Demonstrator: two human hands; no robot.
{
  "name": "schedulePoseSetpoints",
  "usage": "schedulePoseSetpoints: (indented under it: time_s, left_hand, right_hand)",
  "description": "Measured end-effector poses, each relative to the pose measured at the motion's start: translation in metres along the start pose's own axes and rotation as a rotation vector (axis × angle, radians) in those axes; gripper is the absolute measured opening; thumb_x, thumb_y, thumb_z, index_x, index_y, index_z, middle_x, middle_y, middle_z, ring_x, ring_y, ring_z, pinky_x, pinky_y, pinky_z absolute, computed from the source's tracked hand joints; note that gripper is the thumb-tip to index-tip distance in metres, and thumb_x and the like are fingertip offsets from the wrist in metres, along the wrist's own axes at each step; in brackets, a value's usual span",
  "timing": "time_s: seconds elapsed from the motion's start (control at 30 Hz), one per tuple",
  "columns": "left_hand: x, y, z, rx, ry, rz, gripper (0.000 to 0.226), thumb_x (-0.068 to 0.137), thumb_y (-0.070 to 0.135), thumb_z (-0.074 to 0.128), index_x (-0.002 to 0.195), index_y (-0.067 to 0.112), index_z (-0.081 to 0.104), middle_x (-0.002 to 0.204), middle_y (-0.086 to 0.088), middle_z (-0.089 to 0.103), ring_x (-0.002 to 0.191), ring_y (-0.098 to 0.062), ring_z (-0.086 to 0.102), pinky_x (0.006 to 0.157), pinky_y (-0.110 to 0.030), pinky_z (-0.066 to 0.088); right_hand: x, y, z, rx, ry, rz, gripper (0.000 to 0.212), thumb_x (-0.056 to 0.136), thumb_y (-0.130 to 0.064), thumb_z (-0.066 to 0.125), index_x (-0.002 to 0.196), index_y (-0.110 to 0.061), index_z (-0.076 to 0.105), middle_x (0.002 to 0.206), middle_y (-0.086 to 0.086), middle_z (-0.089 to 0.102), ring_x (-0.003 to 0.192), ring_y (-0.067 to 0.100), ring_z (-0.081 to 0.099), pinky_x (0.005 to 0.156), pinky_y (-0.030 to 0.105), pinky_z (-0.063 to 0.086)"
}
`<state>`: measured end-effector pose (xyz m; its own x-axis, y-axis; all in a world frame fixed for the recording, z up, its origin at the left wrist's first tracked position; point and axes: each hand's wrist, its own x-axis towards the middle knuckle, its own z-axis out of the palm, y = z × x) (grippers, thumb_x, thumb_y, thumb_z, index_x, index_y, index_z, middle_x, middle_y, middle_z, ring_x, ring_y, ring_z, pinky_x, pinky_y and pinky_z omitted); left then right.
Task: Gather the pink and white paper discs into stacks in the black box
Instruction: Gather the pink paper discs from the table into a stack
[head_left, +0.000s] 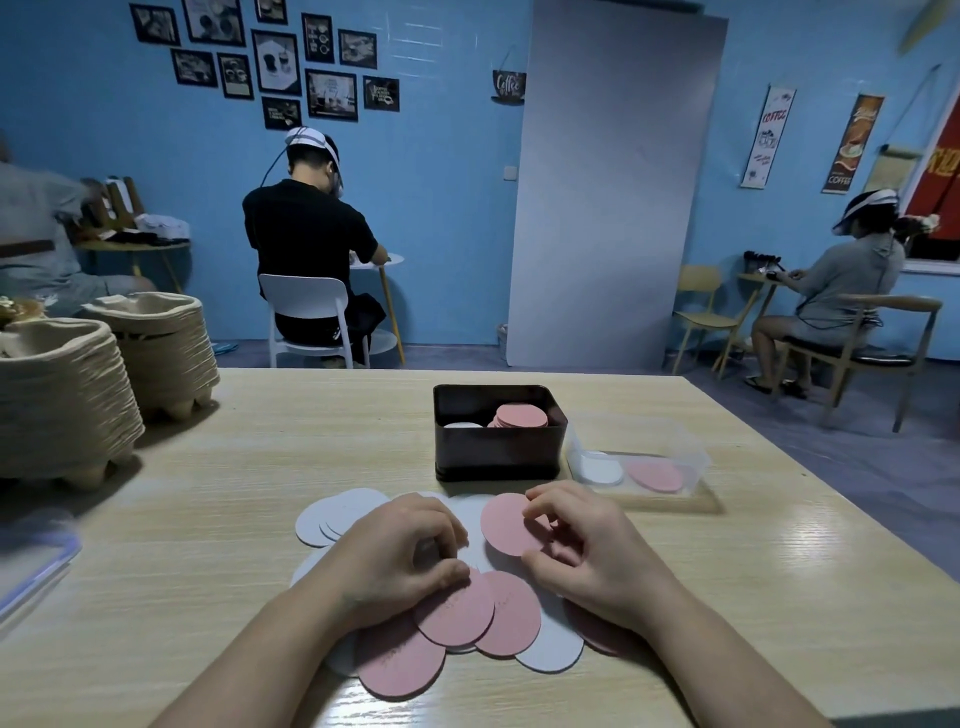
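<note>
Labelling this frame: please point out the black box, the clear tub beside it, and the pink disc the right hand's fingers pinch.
black box (496, 452), head view, front wall.
clear tub (685, 441), head view, right wall.
held pink disc (506, 525), head view, bare left half.

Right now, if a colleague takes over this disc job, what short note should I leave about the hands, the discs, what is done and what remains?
Hands: left grip lies with curled fingers on the loose discs; whether it holds one is unclear. The right grip pinches one pink disc.
Things: the black box behind the pile holds a pink stack and a white disc.
Done: some pink discs are stacked.
Left: many pink and white discs lie on the table.
</note>
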<state>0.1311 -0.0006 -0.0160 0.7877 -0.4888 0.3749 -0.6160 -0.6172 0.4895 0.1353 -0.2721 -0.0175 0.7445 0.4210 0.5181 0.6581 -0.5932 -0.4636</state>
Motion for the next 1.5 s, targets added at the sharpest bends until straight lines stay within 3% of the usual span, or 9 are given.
schedulePoseSetpoints:
  time_s: [0.3, 0.43, 0.57, 0.7, 0.87, 1.0, 1.2, 1.4, 1.5]
  left_hand:
    - [0.006, -0.008, 0.0, 0.139, 0.21, -0.146, 0.015, 0.091, 0.036, 0.07, 0.083, 0.028, 0.06, 0.09, 0.017, 0.059, 0.093, -0.006, 0.054, 0.084, -0.036, 0.048]
    - [0.0, -0.005, -0.002, 0.082, 0.156, -0.054, 0.021, 0.087, 0.051, 0.063, 0.09, 0.03, 0.062, 0.092, 0.02, 0.061, 0.093, -0.003, 0.056, 0.083, -0.034, 0.048]
    - [-0.004, -0.004, -0.003, 0.108, 0.046, -0.02, 0.04, 0.071, 0.064, 0.072, 0.099, 0.038, 0.06, 0.095, 0.025, 0.059, 0.096, 0.001, 0.053, 0.086, -0.027, 0.044]
    - [-0.005, -0.003, -0.002, 0.11, 0.059, -0.028, 0.045, 0.066, 0.062, 0.076, 0.102, 0.04, 0.06, 0.097, 0.026, 0.06, 0.099, 0.002, 0.054, 0.087, -0.026, 0.046]
    - [-0.004, 0.003, -0.005, 0.121, 0.155, 0.062, 0.04, 0.073, 0.056, 0.078, 0.101, 0.033, 0.06, 0.095, 0.02, 0.062, 0.09, -0.002, 0.058, 0.08, -0.03, 0.05]
    - [0.0, 0.007, -0.001, 0.19, 0.236, 0.124, 0.04, 0.072, 0.048, 0.08, 0.102, 0.028, 0.064, 0.108, 0.02, 0.063, 0.108, -0.001, 0.057, 0.089, -0.026, 0.049]
    - [0.003, 0.009, -0.001, 0.207, 0.357, 0.151, 0.035, 0.072, 0.038, 0.087, 0.089, 0.017, 0.065, 0.103, 0.012, 0.066, 0.098, -0.009, 0.058, 0.083, -0.027, 0.051]
    - [0.009, 0.016, 0.006, 0.258, 0.327, 0.244, 0.041, 0.075, 0.044, 0.085, 0.094, 0.011, 0.069, 0.115, 0.003, 0.069, 0.102, -0.019, 0.064, 0.083, -0.03, 0.055]
    - [0.012, 0.016, 0.011, 0.256, 0.303, 0.281, 0.041, 0.076, 0.046, 0.084, 0.094, 0.012, 0.069, 0.119, 0.003, 0.068, 0.103, -0.018, 0.064, 0.083, -0.03, 0.055]
  right_hand:
    - [0.001, 0.001, 0.001, -0.014, -0.013, 0.016, 0.025, 0.078, -0.033, 0.075, 0.1, -0.03, 0.062, 0.113, -0.019, 0.059, 0.096, 0.012, 0.059, 0.076, 0.016, 0.046]
    - [-0.001, 0.0, 0.001, -0.021, -0.022, 0.015, 0.026, 0.078, -0.033, 0.075, 0.1, -0.03, 0.061, 0.113, -0.021, 0.058, 0.098, 0.012, 0.059, 0.079, 0.017, 0.046]
    - [0.0, -0.001, -0.001, -0.032, -0.022, 0.003, 0.025, 0.078, -0.032, 0.075, 0.098, -0.03, 0.06, 0.11, -0.022, 0.058, 0.097, 0.011, 0.059, 0.079, 0.018, 0.047]
    - [-0.001, 0.0, 0.0, -0.024, -0.027, 0.012, 0.025, 0.079, -0.033, 0.075, 0.099, -0.032, 0.06, 0.111, -0.023, 0.057, 0.097, 0.009, 0.059, 0.079, 0.017, 0.046]
    - [-0.001, 0.001, 0.002, -0.027, -0.034, 0.019, 0.026, 0.078, -0.035, 0.075, 0.099, -0.032, 0.06, 0.114, -0.024, 0.056, 0.099, 0.007, 0.059, 0.082, 0.023, 0.049]
    - [-0.001, 0.001, 0.003, -0.014, -0.02, 0.021, 0.025, 0.077, -0.034, 0.076, 0.097, -0.032, 0.06, 0.117, -0.022, 0.056, 0.085, -0.001, 0.056, 0.072, 0.017, 0.045]
    - [-0.001, 0.0, 0.001, 0.068, 0.096, 0.05, 0.02, 0.077, -0.023, 0.074, 0.092, -0.026, 0.06, 0.117, -0.022, 0.054, 0.088, 0.017, 0.063, 0.07, 0.036, 0.059]
    - [0.002, -0.004, 0.005, -0.054, 0.041, -0.081, 0.032, 0.082, -0.037, 0.076, 0.109, -0.025, 0.066, 0.128, -0.012, 0.057, 0.119, 0.004, 0.057, 0.088, 0.033, 0.055]
    - [0.003, -0.008, 0.006, -0.101, 0.023, -0.169, 0.031, 0.087, -0.042, 0.073, 0.115, -0.031, 0.064, 0.132, -0.013, 0.056, 0.117, 0.002, 0.057, 0.09, 0.025, 0.052]
